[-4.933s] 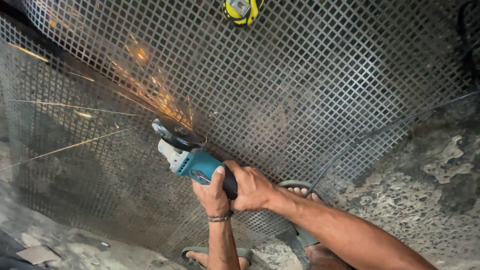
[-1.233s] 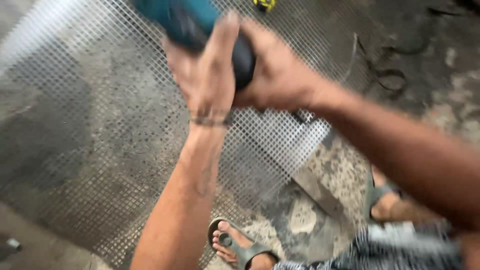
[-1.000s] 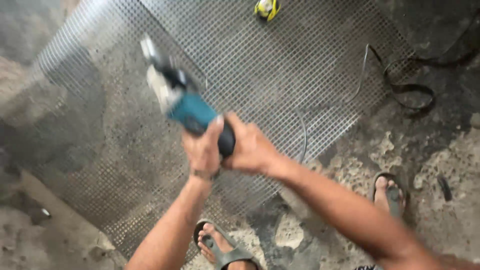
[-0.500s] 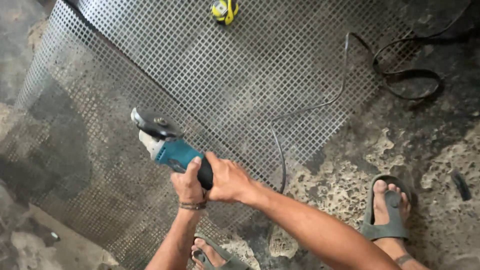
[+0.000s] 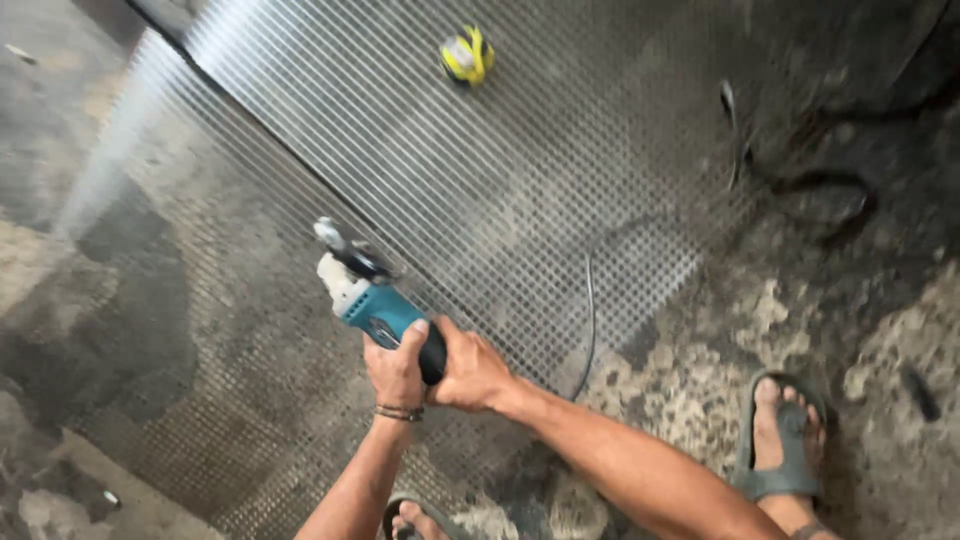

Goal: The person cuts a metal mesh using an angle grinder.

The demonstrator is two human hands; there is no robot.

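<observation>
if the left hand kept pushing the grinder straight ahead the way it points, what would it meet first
Probably the wire mesh sheet: the left hand aims the angle grinder up-left across it; height above it is unclear.

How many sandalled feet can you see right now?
2. One sandalled foot stands on the rough floor at lower right; the other is cut off by the bottom edge below the left hand. More of it is out of frame.

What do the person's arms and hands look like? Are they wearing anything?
Both arms are bare, with no sleeves and no gloves. The left hand has a thin dark beaded bracelet around its wrist. The right hand wears nothing that shows: no ring, watch or band.
</observation>
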